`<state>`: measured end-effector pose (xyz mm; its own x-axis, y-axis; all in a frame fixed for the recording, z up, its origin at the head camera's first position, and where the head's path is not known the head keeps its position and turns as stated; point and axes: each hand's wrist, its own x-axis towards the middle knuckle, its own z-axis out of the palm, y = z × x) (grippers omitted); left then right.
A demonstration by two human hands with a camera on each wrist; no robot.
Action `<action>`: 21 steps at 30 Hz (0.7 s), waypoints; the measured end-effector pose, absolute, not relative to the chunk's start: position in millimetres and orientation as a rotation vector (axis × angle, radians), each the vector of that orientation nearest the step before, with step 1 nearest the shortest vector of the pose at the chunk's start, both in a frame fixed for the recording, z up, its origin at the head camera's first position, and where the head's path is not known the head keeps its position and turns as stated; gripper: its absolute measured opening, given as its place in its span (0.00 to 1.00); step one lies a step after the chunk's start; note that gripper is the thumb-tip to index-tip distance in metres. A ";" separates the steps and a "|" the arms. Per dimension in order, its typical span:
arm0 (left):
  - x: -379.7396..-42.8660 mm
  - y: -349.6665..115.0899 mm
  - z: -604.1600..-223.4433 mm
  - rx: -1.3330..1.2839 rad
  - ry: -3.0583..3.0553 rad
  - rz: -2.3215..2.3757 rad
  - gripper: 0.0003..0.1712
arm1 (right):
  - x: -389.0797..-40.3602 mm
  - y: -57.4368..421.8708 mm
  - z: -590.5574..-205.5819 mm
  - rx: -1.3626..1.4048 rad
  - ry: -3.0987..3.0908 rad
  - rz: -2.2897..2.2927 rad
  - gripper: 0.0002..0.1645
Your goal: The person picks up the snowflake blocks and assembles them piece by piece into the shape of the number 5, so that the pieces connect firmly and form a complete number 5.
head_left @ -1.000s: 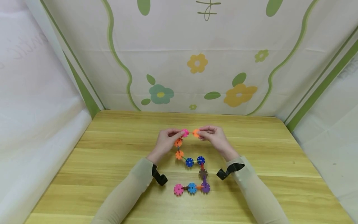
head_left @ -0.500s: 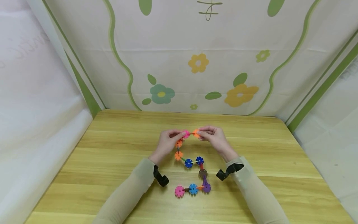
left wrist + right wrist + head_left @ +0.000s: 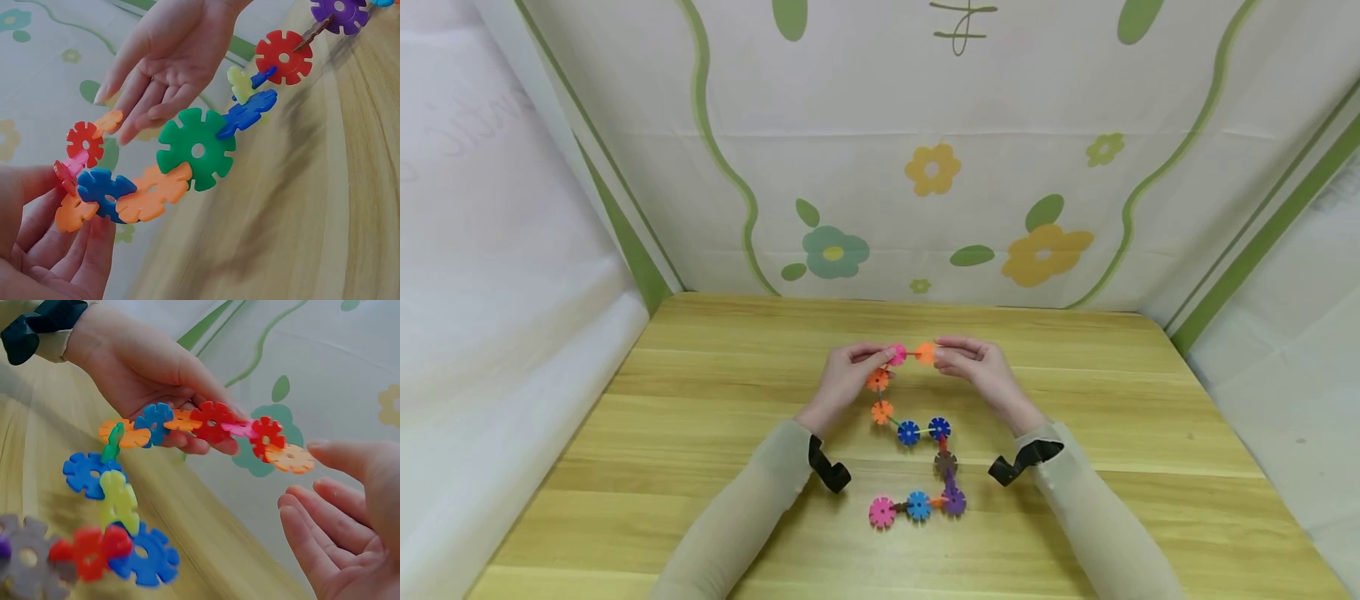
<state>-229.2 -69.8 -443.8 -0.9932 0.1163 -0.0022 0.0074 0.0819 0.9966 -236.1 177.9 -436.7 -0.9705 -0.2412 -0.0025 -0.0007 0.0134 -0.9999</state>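
A chain of slotted plastic flower discs runs in a zigzag over the table. My left hand [image 3: 844, 381] pinches it near its far end, at a pink disc [image 3: 897, 355] between thumb and fingers. Past that disc, a red one [image 3: 267, 439] joins it to the orange end disc [image 3: 925, 354]. Just right of this end is my right hand [image 3: 981, 375], thumb and fingers parted and holding nothing; a small gap shows in the right wrist view. A green disc [image 3: 178, 147] and a dark blue disc [image 3: 908, 433] belong to the middle of the chain.
The chain's near row, with a pink disc [image 3: 882, 512], a light blue disc [image 3: 918, 506] and a purple disc [image 3: 954, 501], lies between the forearms. Beneath is a wooden table [image 3: 700, 467]. A printed flower curtain [image 3: 880, 108] stands behind, with white cloth at both sides.
My right hand has let go of the orange end disc and drawn slightly right. My left hand keeps its pinch, and the chain has barely shifted.
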 end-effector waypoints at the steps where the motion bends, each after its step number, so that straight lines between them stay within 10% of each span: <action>1: -229.8 -70.5 -443.8 0.117 2.235 2.075 0.18 | -234.5 180.5 -436.1 -0.254 2.106 -2.082 0.30; 21: -252.0 -84.2 -446.7 0.102 2.118 2.188 0.17 | -181.8 207.4 -458.5 -0.546 2.191 -1.607 0.27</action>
<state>-252.0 -84.2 -446.7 -0.9933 0.1143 -0.0179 -0.0215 -0.0310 0.9993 -181.8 207.4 -458.5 -0.8575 -0.5103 -0.0652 -0.0911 0.2753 -0.9570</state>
